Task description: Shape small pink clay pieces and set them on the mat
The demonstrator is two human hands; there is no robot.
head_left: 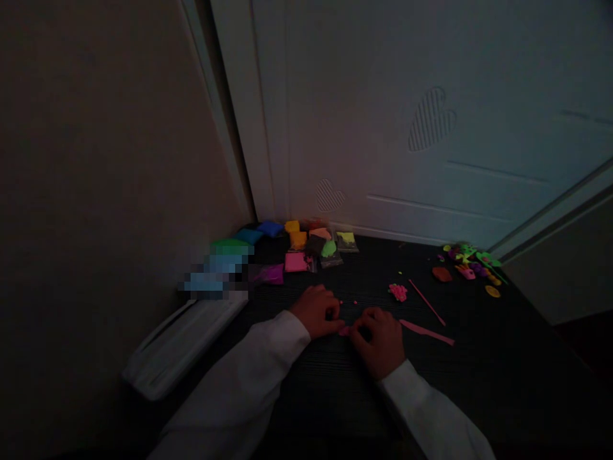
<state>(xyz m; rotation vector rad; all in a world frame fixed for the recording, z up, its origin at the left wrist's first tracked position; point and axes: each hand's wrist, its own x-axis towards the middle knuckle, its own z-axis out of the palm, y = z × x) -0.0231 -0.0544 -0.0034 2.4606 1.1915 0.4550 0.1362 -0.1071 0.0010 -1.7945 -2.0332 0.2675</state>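
Note:
A small piece of pink modelling clay shows between my two hands, low over the dark table. My left hand has its fingers curled, with the thumb tip at the clay's left end. From the other side, the bent fingers and thumb of my right hand close on the clay, hiding part of it. Two tiny pink bits lie just beyond my hands. To the right are a pink clay flower cluster, a thin pink stick tool and a pink plastic clay knife.
Bags of coloured clay, including a pink packet and a blue one, line the back left. A pale long case sits at left. Small finished clay shapes cluster at the back right. A white panel rises behind the table.

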